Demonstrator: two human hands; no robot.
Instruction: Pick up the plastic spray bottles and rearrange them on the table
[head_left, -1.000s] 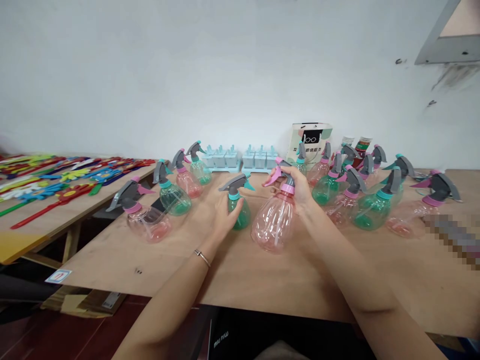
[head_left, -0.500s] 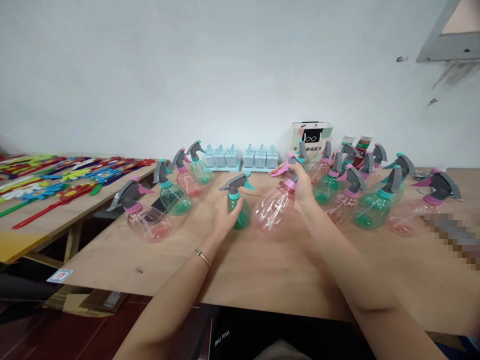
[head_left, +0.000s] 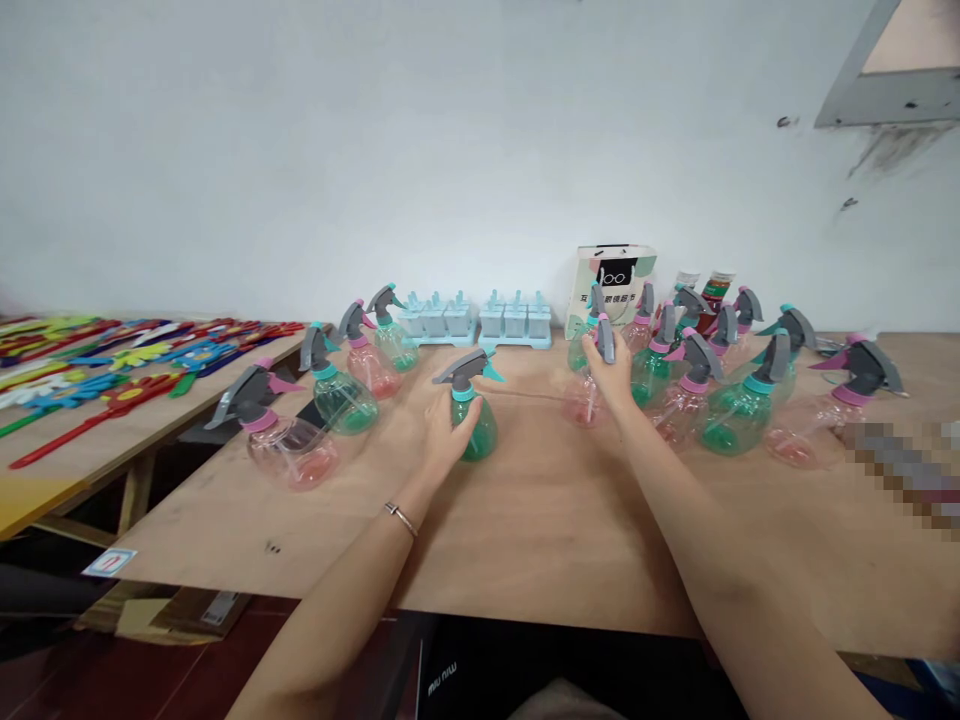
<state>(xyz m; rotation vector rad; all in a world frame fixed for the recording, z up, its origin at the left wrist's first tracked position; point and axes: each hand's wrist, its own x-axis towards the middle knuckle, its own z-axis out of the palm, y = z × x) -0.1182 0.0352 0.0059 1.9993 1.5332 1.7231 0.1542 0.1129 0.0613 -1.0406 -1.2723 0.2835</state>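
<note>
My left hand (head_left: 445, 425) is wrapped round the neck of a green spray bottle (head_left: 480, 432) with a grey and teal trigger head, standing on the wooden table (head_left: 525, 540). Further back and to the right, my right hand (head_left: 611, 368) grips a clear pink spray bottle (head_left: 583, 402) near its grey and pink head; the fingers partly hide the head. That bottle appears upright at the table surface, in front of another green spray bottle (head_left: 577, 352).
Several pink and green spray bottles (head_left: 739, 415) crowd the right side. More, including a pink one (head_left: 289, 455), line the left. Light-blue ice pop moulds (head_left: 515, 322) and a paper bag (head_left: 611, 270) stand by the wall. Colourful hand-shaped toys (head_left: 142, 390) cover the left table.
My right hand has carried the pink spray bottle away from me, to the table's back, beside the right-hand group. My left hand keeps hold of the green one. The view has shifted slightly.
</note>
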